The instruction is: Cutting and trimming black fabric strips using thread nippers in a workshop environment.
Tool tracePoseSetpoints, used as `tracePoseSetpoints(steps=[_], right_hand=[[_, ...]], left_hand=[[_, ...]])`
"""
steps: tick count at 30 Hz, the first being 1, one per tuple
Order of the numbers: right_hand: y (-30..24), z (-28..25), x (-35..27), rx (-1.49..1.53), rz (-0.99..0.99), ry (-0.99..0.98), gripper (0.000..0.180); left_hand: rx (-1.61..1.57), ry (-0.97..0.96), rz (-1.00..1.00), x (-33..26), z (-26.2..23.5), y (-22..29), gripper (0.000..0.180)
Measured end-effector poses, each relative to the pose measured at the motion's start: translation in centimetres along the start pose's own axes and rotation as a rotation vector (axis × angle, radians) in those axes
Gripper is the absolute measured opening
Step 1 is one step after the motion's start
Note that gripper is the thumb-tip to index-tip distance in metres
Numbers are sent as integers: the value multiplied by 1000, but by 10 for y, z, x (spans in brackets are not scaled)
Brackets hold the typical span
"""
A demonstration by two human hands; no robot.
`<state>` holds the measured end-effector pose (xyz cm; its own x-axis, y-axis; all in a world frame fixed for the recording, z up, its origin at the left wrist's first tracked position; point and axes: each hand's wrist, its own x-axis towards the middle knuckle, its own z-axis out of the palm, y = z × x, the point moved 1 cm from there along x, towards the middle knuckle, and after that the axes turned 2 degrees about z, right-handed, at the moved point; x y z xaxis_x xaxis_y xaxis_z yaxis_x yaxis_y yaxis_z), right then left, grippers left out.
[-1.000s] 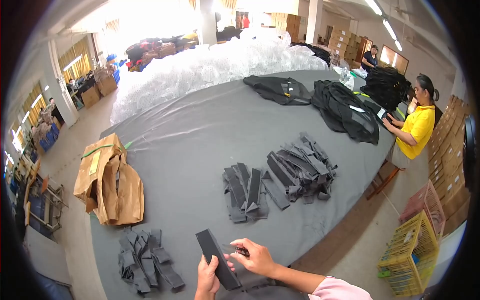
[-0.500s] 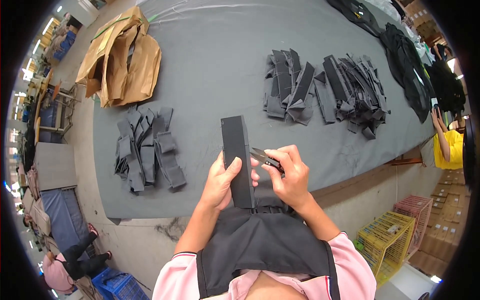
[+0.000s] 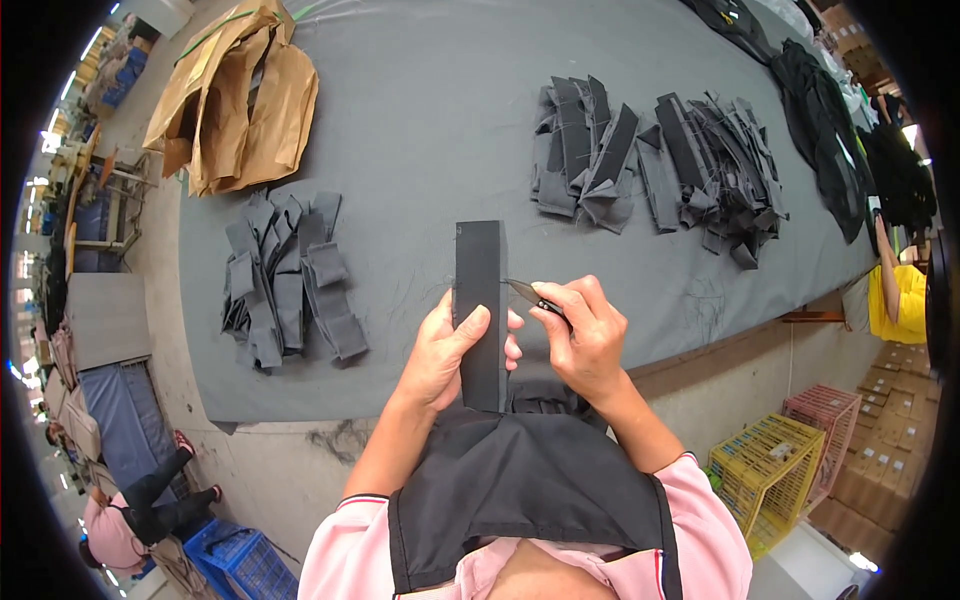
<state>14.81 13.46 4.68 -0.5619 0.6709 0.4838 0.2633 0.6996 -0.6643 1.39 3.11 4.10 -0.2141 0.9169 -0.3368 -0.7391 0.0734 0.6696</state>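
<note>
My left hand point(image 3: 447, 350) grips a long black fabric strip point(image 3: 480, 290), held upright over the near edge of the grey table point(image 3: 420, 130). My right hand point(image 3: 585, 335) pinches small thread snips point(image 3: 527, 294), their tip touching the strip's right edge. A black cloth point(image 3: 520, 480) lies across my lap below both hands.
A pile of dark strips point(image 3: 285, 280) lies left of my hands. Two more piles point(image 3: 590, 150) point(image 3: 715, 165) lie further back on the right. Brown paper bags point(image 3: 235, 95) sit at the far left. Yellow and pink crates point(image 3: 775, 470) stand on the floor right; one person in yellow point(image 3: 895, 295) stands at the table's right end, another point(image 3: 125, 515) sits low left.
The view dropped from the far table to my hands. The strip has been lifted upright in my left hand, and the snips have come against its right edge.
</note>
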Motion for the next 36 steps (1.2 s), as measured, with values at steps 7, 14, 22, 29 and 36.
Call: tracePoseSetpoints(steps=[7,14,22,29,36], right_hand=[[-1,-3,-2,110,112,-65,25],[-7,-1,9,176,83,-142,25],[-5,6,11,68,-52,-200,23],[1,3,12,339,354,-131,38],[10,7,20,1343,977,-418,20]], left_hand=[[5,6,-32,0,2,2,33],[168,-4,-63,-2,3,1,34],[206,-28,-126,-5,1,3,35],[203,-64,-158,-4,-2,-1,47],[50,-324,-176,-4,4,7,59]])
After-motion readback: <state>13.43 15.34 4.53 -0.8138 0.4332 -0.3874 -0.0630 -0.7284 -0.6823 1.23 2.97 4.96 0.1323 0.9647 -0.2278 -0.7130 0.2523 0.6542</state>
